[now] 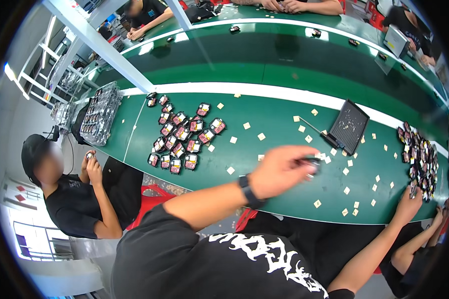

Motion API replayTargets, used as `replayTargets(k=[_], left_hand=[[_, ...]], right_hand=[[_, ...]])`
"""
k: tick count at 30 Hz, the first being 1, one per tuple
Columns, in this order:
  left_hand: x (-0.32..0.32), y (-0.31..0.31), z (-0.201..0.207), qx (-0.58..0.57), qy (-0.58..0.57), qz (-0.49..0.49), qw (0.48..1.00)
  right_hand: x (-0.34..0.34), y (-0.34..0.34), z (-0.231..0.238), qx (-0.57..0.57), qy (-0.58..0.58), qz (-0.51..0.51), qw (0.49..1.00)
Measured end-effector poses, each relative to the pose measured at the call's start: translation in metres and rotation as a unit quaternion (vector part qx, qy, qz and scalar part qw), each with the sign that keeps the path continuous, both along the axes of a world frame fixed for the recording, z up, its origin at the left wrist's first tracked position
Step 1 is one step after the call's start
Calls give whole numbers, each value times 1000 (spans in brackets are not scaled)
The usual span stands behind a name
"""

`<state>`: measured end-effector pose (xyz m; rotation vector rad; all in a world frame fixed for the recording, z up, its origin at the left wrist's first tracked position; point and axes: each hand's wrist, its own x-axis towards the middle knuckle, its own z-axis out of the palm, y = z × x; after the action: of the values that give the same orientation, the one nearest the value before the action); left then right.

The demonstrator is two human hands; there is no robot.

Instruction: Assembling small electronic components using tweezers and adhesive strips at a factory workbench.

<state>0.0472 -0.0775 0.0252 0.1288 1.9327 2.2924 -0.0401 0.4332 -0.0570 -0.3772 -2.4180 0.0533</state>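
My left hand (279, 172), with a black watch on the wrist, is over the middle of the green table. Its fingers are closed on a small black device (312, 164), blurred by motion. My right hand (409, 204) reaches to the near edge of a heap of small black devices (421, 159) at the right. Its fingers are pinched around one of these devices (413, 190), partly hidden. To the left of my left hand lie several black devices with pink and white labels (182, 132), set out in a loose group.
Beyond my left hand lies a ribbed black tray (351, 127) with tiny pieces in it, a thin metal rod (312, 125) beside it. Small cream squares (346, 190) dot the table (284, 119). Clear plastic trays (101, 114) are stacked far left. Coworkers sit left (80, 199) and right (424, 249).
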Motion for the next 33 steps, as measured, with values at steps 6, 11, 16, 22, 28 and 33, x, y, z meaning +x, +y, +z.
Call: replayTargets(k=[6,11,16,22,28,33], left_hand=[[29,-144,1,-313,111,366,869],[52,-211,-5,-487,76,409,768],[39,-224,-5,-588,116,343,724],[31,-155,27,-626,294,375,618],[4,0,10,-64,54,-116,990],[-15,9,-24,132,-108,-277,946]], right_hand=[[9,-7,14,-110,-66,-20,992],[17,-22,17,-113,-45,-28,992],[28,-25,16,-116,14,-47,992],[45,-96,63,-161,94,1,982],[74,-185,88,-183,122,215,951],[120,-261,105,-237,-11,408,882]])
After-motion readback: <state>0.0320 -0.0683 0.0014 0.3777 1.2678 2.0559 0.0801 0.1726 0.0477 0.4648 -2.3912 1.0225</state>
